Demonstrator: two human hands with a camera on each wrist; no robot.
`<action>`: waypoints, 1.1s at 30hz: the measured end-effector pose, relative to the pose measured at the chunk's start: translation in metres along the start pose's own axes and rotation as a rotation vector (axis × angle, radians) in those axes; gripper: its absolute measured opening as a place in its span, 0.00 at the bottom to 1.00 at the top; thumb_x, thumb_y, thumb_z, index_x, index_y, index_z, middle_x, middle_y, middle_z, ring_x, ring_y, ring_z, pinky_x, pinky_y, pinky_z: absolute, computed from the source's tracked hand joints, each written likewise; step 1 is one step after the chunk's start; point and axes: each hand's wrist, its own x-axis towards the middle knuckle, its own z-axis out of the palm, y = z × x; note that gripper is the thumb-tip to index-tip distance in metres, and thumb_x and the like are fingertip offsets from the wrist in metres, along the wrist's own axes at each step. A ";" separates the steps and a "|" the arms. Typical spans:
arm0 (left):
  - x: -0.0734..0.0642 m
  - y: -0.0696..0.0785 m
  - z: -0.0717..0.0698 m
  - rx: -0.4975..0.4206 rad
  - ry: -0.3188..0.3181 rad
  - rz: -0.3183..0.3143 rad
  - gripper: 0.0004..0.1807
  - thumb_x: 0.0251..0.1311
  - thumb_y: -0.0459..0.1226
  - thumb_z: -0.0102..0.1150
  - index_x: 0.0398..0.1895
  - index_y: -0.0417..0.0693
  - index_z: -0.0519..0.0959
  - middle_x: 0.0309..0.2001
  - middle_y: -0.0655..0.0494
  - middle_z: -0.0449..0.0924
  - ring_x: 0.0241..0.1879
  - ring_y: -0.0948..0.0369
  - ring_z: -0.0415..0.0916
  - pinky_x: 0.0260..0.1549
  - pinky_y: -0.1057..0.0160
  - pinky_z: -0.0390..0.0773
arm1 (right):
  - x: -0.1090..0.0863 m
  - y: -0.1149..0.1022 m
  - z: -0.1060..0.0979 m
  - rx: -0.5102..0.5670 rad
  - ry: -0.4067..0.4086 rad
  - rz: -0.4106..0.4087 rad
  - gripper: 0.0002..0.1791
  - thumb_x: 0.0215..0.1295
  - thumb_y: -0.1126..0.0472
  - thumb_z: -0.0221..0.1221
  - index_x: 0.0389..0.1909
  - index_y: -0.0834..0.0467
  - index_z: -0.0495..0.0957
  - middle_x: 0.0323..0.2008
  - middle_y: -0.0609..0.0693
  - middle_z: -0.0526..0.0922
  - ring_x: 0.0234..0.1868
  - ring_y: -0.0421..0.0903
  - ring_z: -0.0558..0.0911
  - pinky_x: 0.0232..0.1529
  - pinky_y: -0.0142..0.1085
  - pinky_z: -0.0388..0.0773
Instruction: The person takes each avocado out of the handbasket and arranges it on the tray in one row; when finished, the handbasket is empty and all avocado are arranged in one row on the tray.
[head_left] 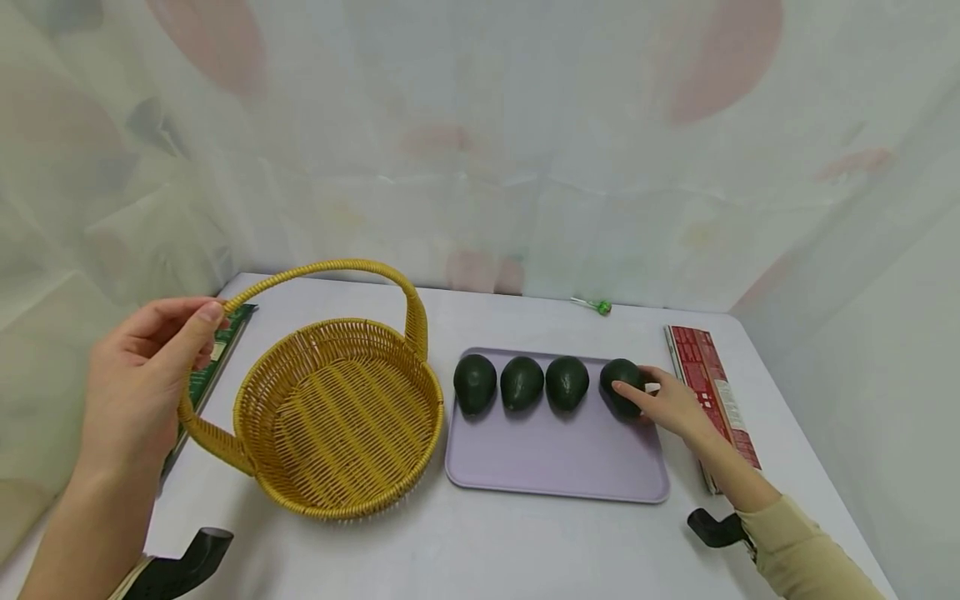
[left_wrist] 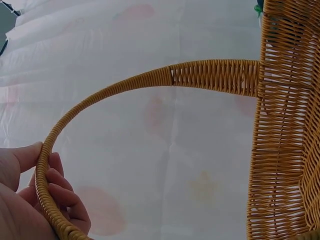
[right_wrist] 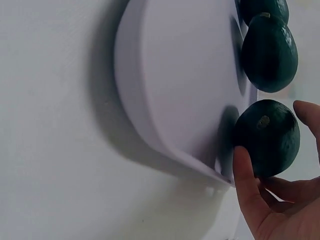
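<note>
In the head view my left hand grips the arched handle of a yellow-brown wicker basket, thumb on top and fingers curled beneath. The basket's inside is bare, and it tilts toward me. On the right, my right hand holds a dark green avocado between thumb and fingers, at the far right of a pale purple tray. Three more avocados lie in a row along the tray's back, one of them the nearest avocado. The right wrist view shows the held avocado at the tray's edge.
A red printed booklet lies right of the tray, beside my right forearm. Behind my left hand is a green printed item, partly covered. A small green object sits at the table's back edge, before a patterned curtain.
</note>
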 end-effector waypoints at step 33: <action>0.000 0.000 -0.001 0.015 -0.008 -0.021 0.13 0.59 0.33 0.67 0.44 0.34 0.81 0.34 0.52 0.81 0.27 0.60 0.68 0.24 0.74 0.74 | -0.004 0.001 0.000 0.105 0.005 0.026 0.43 0.60 0.38 0.63 0.66 0.64 0.65 0.59 0.66 0.71 0.38 0.46 0.82 0.36 0.34 0.81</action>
